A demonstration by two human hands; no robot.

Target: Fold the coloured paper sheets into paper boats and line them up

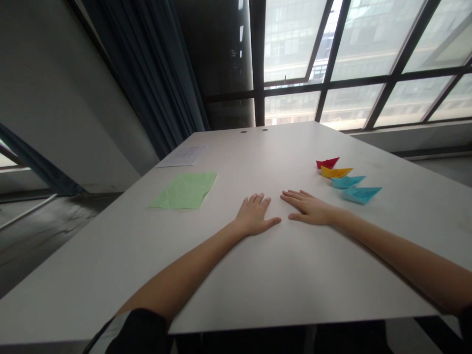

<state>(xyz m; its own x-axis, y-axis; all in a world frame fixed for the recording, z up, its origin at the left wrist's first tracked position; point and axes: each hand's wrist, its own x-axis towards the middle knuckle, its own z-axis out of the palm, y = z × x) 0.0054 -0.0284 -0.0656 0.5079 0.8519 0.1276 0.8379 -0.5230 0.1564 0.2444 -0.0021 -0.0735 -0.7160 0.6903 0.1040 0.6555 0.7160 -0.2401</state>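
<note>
My left hand (256,215) lies flat on the white table (236,275), fingers apart and holding nothing. Just to its right, my right hand (307,207) rests palm down on the same surface, also without anything in it. A small gap separates the two hands. Left of my left hand is a sheet of light green paper (186,191) with creases. Beyond my right hand, folded paper boats stand in a slanting row: a red boat (327,163), a yellow boat (336,172), a blue boat (347,182) and another blue boat (361,195) nearest me.
A white printed sheet (183,156) lies at the table's far left edge. Two round holes (243,132) sit near the far edge. Behind the table are a dark blue curtain (147,69) and large framed windows (291,44).
</note>
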